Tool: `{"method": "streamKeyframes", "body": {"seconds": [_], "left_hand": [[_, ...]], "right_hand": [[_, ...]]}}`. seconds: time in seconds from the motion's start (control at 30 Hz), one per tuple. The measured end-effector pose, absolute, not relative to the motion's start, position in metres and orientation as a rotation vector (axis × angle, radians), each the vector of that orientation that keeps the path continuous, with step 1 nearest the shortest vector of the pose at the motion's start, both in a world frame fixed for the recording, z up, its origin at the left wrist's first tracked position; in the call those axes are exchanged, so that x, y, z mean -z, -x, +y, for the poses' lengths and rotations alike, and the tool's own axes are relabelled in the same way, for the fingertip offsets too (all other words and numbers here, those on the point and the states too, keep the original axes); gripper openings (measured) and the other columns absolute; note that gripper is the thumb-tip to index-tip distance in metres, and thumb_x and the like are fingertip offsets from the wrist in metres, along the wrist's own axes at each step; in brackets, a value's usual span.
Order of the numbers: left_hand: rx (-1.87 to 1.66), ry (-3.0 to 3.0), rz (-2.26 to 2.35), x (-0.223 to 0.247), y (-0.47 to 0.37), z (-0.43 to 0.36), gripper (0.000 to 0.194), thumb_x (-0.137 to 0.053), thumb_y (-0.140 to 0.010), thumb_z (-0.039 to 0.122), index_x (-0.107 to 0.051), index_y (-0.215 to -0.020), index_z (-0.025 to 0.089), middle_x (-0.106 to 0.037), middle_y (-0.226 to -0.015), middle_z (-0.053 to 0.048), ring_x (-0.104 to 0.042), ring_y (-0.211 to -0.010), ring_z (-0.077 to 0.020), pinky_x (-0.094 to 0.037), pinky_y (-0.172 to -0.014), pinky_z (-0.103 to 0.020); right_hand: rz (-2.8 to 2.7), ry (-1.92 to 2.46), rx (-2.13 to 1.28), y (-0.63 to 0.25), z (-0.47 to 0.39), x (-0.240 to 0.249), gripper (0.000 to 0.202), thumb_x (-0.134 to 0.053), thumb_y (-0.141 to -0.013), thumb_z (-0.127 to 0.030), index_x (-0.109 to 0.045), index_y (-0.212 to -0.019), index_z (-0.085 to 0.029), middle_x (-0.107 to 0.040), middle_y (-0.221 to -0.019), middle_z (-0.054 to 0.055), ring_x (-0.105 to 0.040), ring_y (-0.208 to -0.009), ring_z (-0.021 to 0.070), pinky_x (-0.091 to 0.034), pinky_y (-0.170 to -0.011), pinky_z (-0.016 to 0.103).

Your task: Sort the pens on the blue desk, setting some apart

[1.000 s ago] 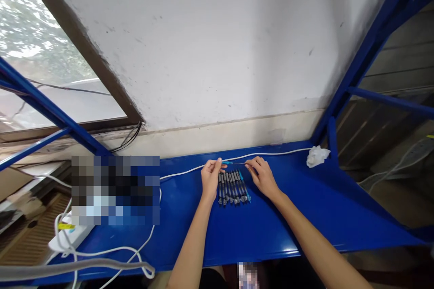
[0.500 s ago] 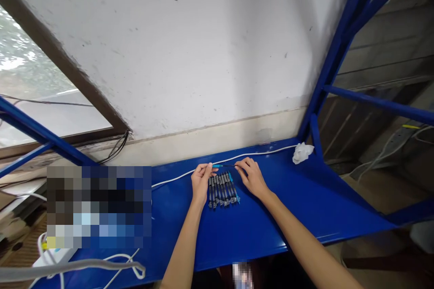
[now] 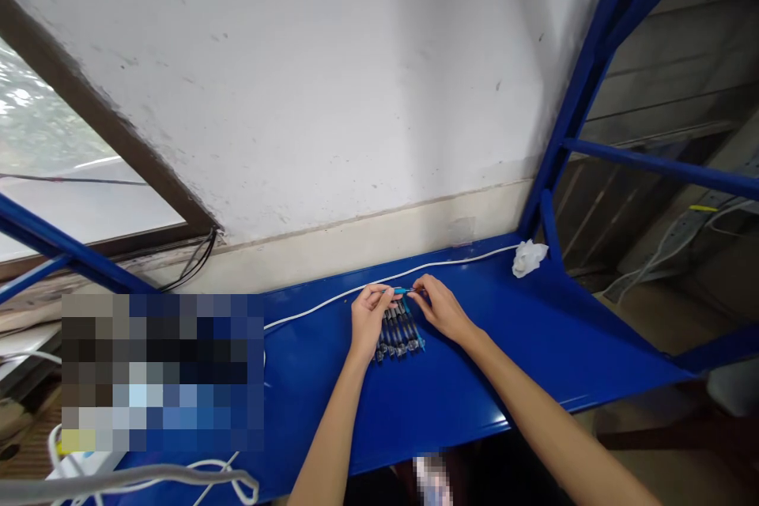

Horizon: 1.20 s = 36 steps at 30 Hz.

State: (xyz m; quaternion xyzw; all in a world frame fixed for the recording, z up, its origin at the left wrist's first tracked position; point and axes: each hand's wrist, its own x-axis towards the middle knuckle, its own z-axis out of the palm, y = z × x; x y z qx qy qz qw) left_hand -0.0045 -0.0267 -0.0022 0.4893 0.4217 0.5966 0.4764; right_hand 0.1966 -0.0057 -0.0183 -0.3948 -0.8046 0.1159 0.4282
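Just above a row of pens, my left hand [image 3: 371, 315] is closed on a blue pen barrel [image 3: 404, 291], which points to the right. My right hand [image 3: 443, 310] pinches a thin dark rod at the barrel's right end; it looks like a pen refill, mostly hidden by the fingers. Below the hands, several black pens [image 3: 401, 329] lie side by side on the blue table [image 3: 427, 411]. A blue pen [image 3: 421, 340] lies at the row's right end. My left hand covers the left tops of the row.
A white cable [image 3: 320, 306] runs along the table's back, towards a crumpled white plastic bag [image 3: 529, 258] at the right. Blue metal frame posts [image 3: 569, 107] rise at the side. More cables [image 3: 219, 470] and a blurred-out patch lie at the left.
My hands have come closer together, so less of the dark rod shows between them. My left hand has shifted right and now covers part of the pen row.
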Motion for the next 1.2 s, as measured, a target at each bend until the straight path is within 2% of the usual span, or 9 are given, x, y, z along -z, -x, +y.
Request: {"method": "streamKeyframes", "body": {"seconds": [0.27,0.5,0.67,0.77,0.87,1.03,1.2], "left_hand": [[-1.459,-1.183,0.995,-0.004,0.008,-0.026,0.031,-0.085,-0.086,0.047,-0.074,-0.100,0.021,-0.084,-0.108,-0.012,-0.081,-0.099,-0.0286,-0.064,-0.086,-0.040],[-1.441,-1.210,0.999,-0.005,0.009,-0.028,0.029,-0.085,-0.086,0.046,-0.076,-0.098,0.021,-0.084,-0.111,-0.012,-0.080,-0.099,-0.0272,-0.063,-0.091,-0.043],[-1.430,-1.232,1.000,-0.006,0.008,-0.029,0.028,-0.085,-0.086,0.044,-0.076,-0.099,0.021,-0.084,-0.113,-0.012,-0.080,-0.098,-0.0262,-0.063,-0.092,-0.042],[-1.428,-1.244,1.002,-0.005,0.009,-0.029,0.027,-0.084,-0.087,0.044,-0.076,-0.100,0.021,-0.084,-0.114,-0.013,-0.080,-0.098,-0.0263,-0.063,-0.092,-0.042],[-1.430,-1.250,1.008,-0.005,0.009,-0.029,0.027,-0.084,-0.087,0.044,-0.076,-0.099,0.021,-0.084,-0.114,-0.013,-0.080,-0.098,-0.0260,-0.063,-0.093,-0.042],[-1.419,-1.265,1.005,-0.004,0.008,-0.029,0.025,-0.083,-0.088,0.043,-0.077,-0.100,0.021,-0.083,-0.114,-0.013,-0.079,-0.098,-0.0261,-0.062,-0.094,-0.042],[-1.417,-1.277,1.003,-0.004,0.007,-0.030,0.024,-0.083,-0.089,0.041,-0.077,-0.101,0.021,-0.083,-0.114,-0.013,-0.079,-0.100,-0.0265,-0.061,-0.097,-0.043]], "right_hand": [[-2.117,0.996,-0.193,-0.195,-0.007,0.013,0.016,-0.048,-0.114,-0.034,-0.063,-0.115,-0.026,-0.070,-0.100,0.006,-0.067,-0.086,0.0237,-0.047,-0.078,0.036],[-2.127,0.968,-0.250,-0.196,-0.008,0.011,0.021,-0.047,-0.114,-0.038,-0.063,-0.122,-0.026,-0.070,-0.105,0.008,-0.067,-0.091,0.0245,-0.050,-0.083,0.036],[-2.138,0.969,-0.267,-0.198,-0.009,0.008,0.022,-0.047,-0.115,-0.038,-0.065,-0.117,-0.024,-0.069,-0.100,0.008,-0.066,-0.089,0.0240,-0.049,-0.080,0.035],[-2.178,0.978,-0.257,-0.199,-0.009,0.007,0.028,-0.042,-0.116,-0.035,-0.067,-0.123,-0.026,-0.071,-0.104,0.009,-0.067,-0.093,0.0247,-0.049,-0.082,0.036],[-2.154,0.967,-0.289,-0.198,-0.009,0.006,0.027,-0.045,-0.115,-0.037,-0.066,-0.128,-0.027,-0.073,-0.108,0.009,-0.068,-0.098,0.0261,-0.050,-0.085,0.037],[-2.184,0.984,-0.241,-0.198,-0.009,0.005,0.029,-0.042,-0.116,-0.035,-0.069,-0.118,-0.026,-0.072,-0.100,0.009,-0.067,-0.093,0.0252,-0.047,-0.082,0.036],[-2.173,0.968,-0.262,-0.199,-0.010,0.003,0.024,-0.049,-0.114,-0.040,-0.067,-0.120,-0.025,-0.073,-0.102,0.008,-0.066,-0.094,0.0247,-0.046,-0.083,0.036]]}}
